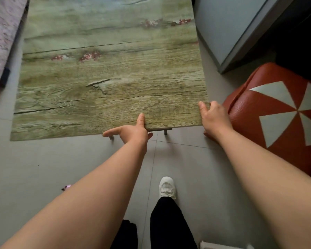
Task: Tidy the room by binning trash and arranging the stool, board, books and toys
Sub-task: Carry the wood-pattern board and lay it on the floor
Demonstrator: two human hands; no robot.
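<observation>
Head view: the board [111, 78] lies flat above the grey tiled floor [43, 168], its near edge at both hands; left hand [133, 133] pinches that edge near the middle, thumb on top, fingers beneath; right hand [215, 117] grips the near right corner, thumb on top; the red-and-white stool [269, 112] stands just beside the right hand.

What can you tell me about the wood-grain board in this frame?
The board is a large flat rectangular panel with a greenish-brown weathered wood-grain print and small pink flower clusters. It lies roughly level over the grey floor, two short metal pieces showing under its near edge. The left hand pinches that edge, thumb on top; the right hand grips the near right corner.
</observation>
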